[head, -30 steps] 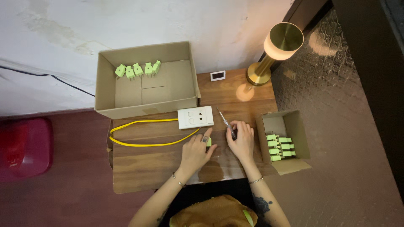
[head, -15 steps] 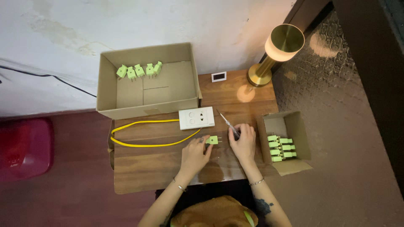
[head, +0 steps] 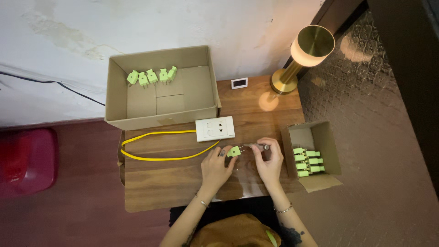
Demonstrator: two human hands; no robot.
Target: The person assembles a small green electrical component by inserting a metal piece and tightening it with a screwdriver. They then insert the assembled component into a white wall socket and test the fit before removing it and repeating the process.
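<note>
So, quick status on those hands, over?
Left hand holds green plug. Right hand holds small screwdriver beside it. Nothing between them.

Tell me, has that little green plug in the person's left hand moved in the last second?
Yes. The green plug was hidden low under the left hand; now it is lifted into view at the fingertips, closer to the white socket plate, which has stayed put.

A small light-green plug [head: 234, 151] sits pinched at fingertips above the wooden table, prongs pointing right toward a slim grey screwdriver [head: 259, 147].
</note>
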